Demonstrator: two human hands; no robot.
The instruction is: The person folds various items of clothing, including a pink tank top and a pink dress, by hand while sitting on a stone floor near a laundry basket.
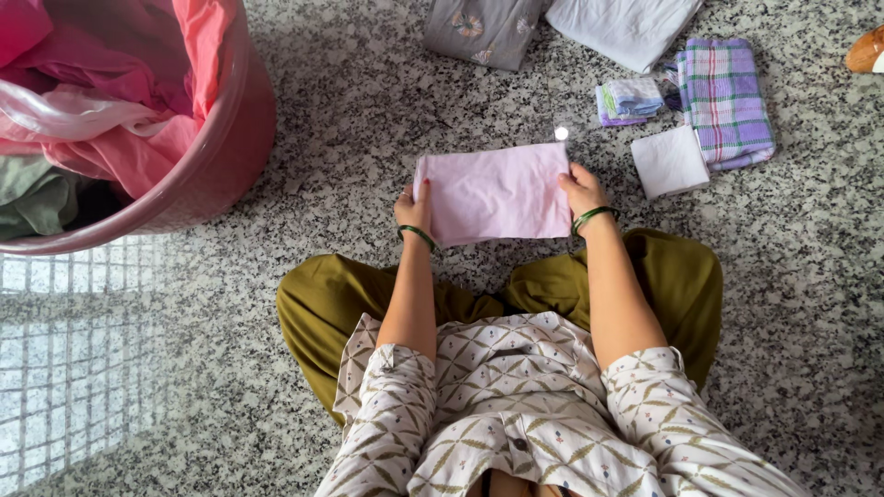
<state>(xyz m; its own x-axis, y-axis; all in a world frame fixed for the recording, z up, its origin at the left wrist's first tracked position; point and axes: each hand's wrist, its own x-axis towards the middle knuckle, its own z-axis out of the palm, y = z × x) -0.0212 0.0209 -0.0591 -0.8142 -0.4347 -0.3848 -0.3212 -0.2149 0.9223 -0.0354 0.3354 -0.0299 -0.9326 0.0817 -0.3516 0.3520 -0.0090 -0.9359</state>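
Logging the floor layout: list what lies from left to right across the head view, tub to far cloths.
Pink tub of laundry → left hand → folded pink cloth held by both hands → right hand → small white folded cloth → purple checked cloth.

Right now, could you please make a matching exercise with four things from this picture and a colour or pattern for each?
Things:
1. cloth held in both hands
2. tub
3. small folded square
4. folded towel

Descriptions:
A. white
B. purple and green checks
C. pale pink
D. deep pink

Pairs: 1-C, 2-D, 3-A, 4-B
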